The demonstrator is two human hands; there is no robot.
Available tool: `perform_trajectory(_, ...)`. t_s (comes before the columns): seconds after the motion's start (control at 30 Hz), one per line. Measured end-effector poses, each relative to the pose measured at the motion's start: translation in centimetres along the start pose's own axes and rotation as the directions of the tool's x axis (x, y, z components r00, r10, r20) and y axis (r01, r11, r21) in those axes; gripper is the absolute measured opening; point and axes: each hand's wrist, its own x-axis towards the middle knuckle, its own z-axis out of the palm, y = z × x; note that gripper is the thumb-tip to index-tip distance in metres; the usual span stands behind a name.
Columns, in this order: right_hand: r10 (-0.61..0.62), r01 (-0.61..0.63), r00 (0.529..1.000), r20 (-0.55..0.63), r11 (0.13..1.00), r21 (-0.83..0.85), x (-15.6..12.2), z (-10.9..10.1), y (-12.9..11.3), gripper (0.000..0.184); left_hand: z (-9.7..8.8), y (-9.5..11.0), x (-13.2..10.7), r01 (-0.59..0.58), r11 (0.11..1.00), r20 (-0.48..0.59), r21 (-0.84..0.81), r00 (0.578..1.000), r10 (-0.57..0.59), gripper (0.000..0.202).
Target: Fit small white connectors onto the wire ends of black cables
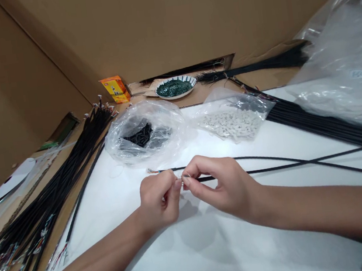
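Note:
My left hand (159,199) and my right hand (221,183) meet over the white table top (214,245), fingertips pinched together. The right hand pinches the end of a thin black cable (271,169) that runs off to the right. The left hand's fingers are closed at that same cable end on something too small to name. A second black cable (269,158) with bare coloured wire ends lies just behind the hands.
Behind the hands are a clear bag of small black pieces (144,133) and a clear bag of small white pieces (235,120). Bundles of black cables lie at the left (58,185) and right (324,122). A dish of green bits (175,88), an orange box (115,89) and large plastic bag (346,62) are further back.

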Motion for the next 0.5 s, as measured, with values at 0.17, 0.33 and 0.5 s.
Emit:
perform_trajectory(0.17, 0.042, -0.043, 0.999, 0.021, 0.997, 0.056, 0.48, -0.39, -0.05, 0.011, 0.25, -0.31, -0.45, 0.223, 0.959, 0.031, -0.174, 0.975, -0.221, 0.017)
perform_trajectory(0.33, 0.174, -0.180, 0.982, 0.068, 0.979, 0.096, 0.63, -0.61, -0.01, 0.014, 0.60, -0.27, -0.92, 0.462, 0.774, 0.159, -0.433, 0.885, -0.439, 0.022)
perform_trajectory(0.5, 0.135, -0.137, 0.990, 0.036, 0.988, 0.077, 0.61, -0.44, -0.10, 0.011, 0.73, -0.27, -0.97, 0.444, 0.792, 0.140, -0.419, 0.894, -0.427, 0.023)
